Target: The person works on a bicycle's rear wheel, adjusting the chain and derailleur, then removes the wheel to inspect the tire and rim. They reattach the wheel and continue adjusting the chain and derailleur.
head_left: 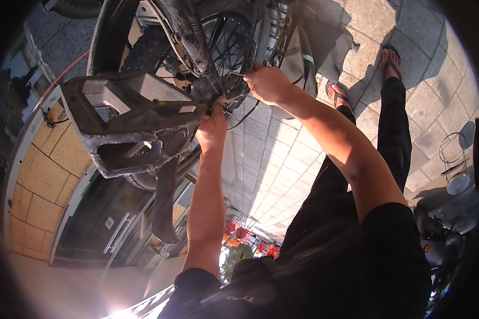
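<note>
A two-wheeler with a dark tyre and a spoked wheel (226, 40) fills the top of the view. My left hand (213, 127) is closed, its fingers pinched at a small dark part beside the wheel's hub area; what they hold is hidden. Just to the right, my right hand (269, 85) is curled round the end of a thin metal rod-like tool (238, 74), which points left towards the same spot. A big, worn grey metal frame piece (138, 101) with cut-out openings stands close by, left of my left hand. A dark cable (245, 118) loops below the right hand.
Sunlit paving (367, 32) lies to the right, with a person's sandalled foot (392, 61) on it. A coil of wire (452, 151) lies at the far right. A dark glass door (106, 223) stands left, and red flowers (237, 234) show behind my arms.
</note>
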